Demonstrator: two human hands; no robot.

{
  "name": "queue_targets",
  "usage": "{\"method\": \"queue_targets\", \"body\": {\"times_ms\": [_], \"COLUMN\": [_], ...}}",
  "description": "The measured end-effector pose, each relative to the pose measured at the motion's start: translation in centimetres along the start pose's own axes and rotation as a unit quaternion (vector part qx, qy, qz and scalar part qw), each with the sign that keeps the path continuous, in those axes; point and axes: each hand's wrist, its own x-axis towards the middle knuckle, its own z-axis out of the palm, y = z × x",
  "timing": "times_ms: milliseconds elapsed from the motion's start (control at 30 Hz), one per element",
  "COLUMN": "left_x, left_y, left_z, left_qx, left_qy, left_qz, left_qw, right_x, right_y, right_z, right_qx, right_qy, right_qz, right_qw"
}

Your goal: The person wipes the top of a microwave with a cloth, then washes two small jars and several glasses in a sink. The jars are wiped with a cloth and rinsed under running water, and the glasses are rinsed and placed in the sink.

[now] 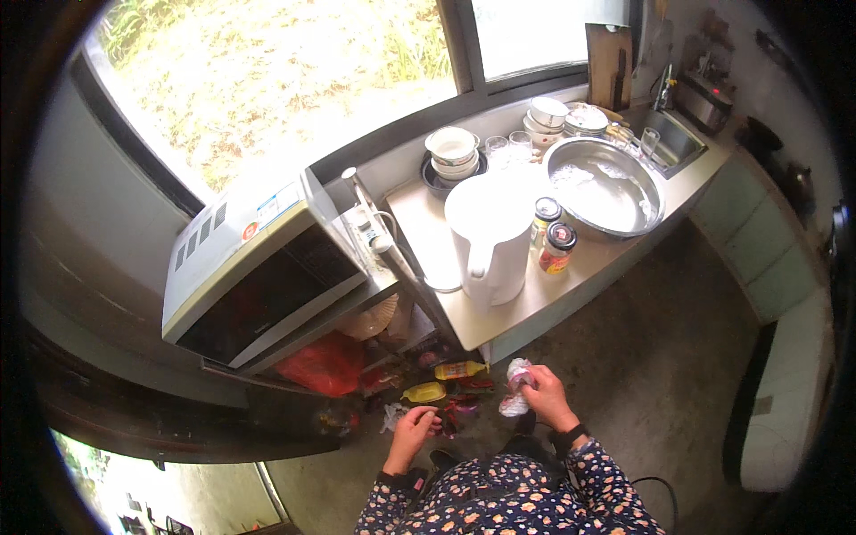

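Note:
My right hand (550, 396) is closed round a crumpled white and pink cloth (515, 389), below the near corner of the counter (471, 321). To its left is my left hand (412, 431), fingers curled and thumb up; whether it holds something small I cannot tell. Beyond the left hand lie a yellow bottle (460, 370) and a second yellow item (424, 392), low by the shelf. On the counter stand a white kettle (495, 247), two lidded glass jars (557, 249) and a wide steel basin (602, 190) with suds and water.
A microwave oven (267, 267) stands on a shelf unit at the left, above a red plastic bag (324, 364). Stacked bowls (453, 150), drinking glasses (520, 144) and plates (586, 120) line the window side of the counter. A metal sink (675, 144) is at the far end.

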Motion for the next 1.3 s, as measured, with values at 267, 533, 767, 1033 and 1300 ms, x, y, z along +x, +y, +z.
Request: {"method": "queue_targets", "body": {"times_ms": [267,533,767,1033,1300], "left_x": [2.1,3.4,5.4,6.6,7.2], "left_y": [3.4,2.9,2.8,2.9,3.5], "left_z": [8.1,8.9,8.1,5.2,2.4], "left_qx": [0.010,-0.002,-0.010,-0.065,-0.095], "left_qy": [-0.020,-0.009,-0.008,0.004,0.038], "left_qz": [-0.028,-0.028,-0.021,-0.014,-0.037], "left_qw": [0.999,1.000,1.000,0.998,0.994], "right_x": [1.6,2.3,4.4,7.6,10.8], "right_y": [5.3,6.1,3.6,-0.4,-3.1], "right_z": [-6.4,-7.0,-7.1,-6.7,-6.6], "right_qx": [0.007,0.014,0.024,0.020,0.013], "right_qy": [0.007,0.014,0.007,0.036,0.051], "right_qz": [0.038,0.039,0.008,-0.049,-0.098], "right_qw": [0.999,0.999,1.000,0.998,0.994]}}
